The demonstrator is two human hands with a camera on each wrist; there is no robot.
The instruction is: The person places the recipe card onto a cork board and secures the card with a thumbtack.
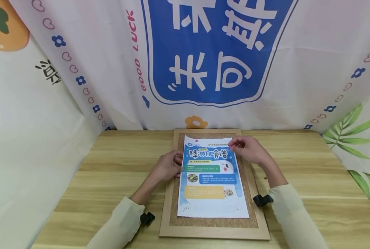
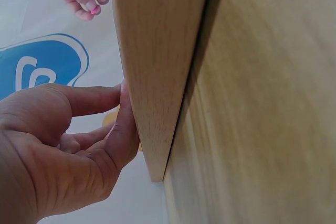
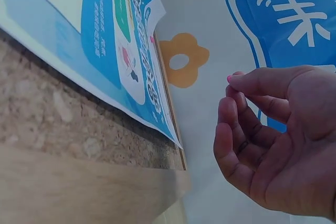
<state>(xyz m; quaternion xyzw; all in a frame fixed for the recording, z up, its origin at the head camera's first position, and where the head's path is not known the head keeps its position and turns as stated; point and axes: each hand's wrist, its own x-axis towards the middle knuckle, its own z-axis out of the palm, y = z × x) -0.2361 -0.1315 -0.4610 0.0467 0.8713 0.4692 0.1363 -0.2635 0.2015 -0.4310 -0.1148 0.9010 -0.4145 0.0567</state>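
Observation:
A printed poster (image 1: 210, 207) lies on a wood-framed corkboard (image 1: 214, 233). One red-pink pushpin (image 1: 196, 140) sits at the poster's upper left. My right hand (image 1: 248, 148) pinches a small pink pushpin (image 3: 229, 78) between thumb and finger, near the poster's upper right corner. In the right wrist view that hand is apart from the paper, and little of the pin shows. My left hand (image 1: 169, 166) rests at the frame's left side, by the poster's left edge. The frame (image 2: 157, 77) partly hides its fingertips in the left wrist view, so whether they pinch the paper cannot be seen.
The board lies on a wooden table (image 1: 119, 166). A white curtain (image 1: 110, 52) with a blue printed sign hangs behind the table's far edge. A small dark speck (image 1: 265, 178) lies just right of the frame. Black wrist cameras sit at both cuffs.

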